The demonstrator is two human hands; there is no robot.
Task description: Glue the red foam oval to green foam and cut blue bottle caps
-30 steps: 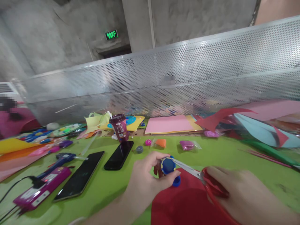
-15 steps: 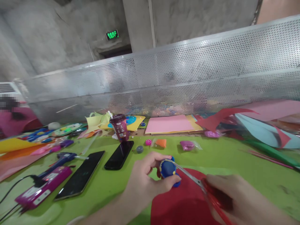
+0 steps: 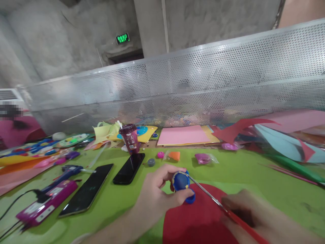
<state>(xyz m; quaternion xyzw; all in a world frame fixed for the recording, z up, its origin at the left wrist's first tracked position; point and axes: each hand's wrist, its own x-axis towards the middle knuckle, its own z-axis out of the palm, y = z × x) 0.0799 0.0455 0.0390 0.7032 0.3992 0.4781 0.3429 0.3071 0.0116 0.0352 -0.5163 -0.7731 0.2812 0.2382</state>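
Note:
My left hand (image 3: pixel 162 189) pinches a small round blue craft piece (image 3: pixel 181 182) with a thin, uneven yellow edge, thumb in front and fingers behind. A blue ring-like part (image 3: pixel 190 196) shows just below it, by my thumb. In my right hand (image 3: pixel 251 211) are red-handled scissors (image 3: pixel 214 199), somewhat blurred. Their blades look nearly edge-on, and the tip meets the upper right rim of the blue piece. Beneath both hands lies a red sheet with a rounded edge (image 3: pixel 195 223).
Two black phones (image 3: pixel 129 168), a purple power strip (image 3: pixel 48 202) and a glue gun (image 3: pixel 62 176) lie on the left. Beyond my hands are bagged orange clay (image 3: pixel 174 155), bagged purple clay (image 3: pixel 203 158) and a lidded cup (image 3: pixel 130 139). A perforated metal panel (image 3: pixel 203 74) stands behind.
The scissors have turned, so their blades now look narrower and the handles point further right. My left hand and the blue piece have shifted only slightly.

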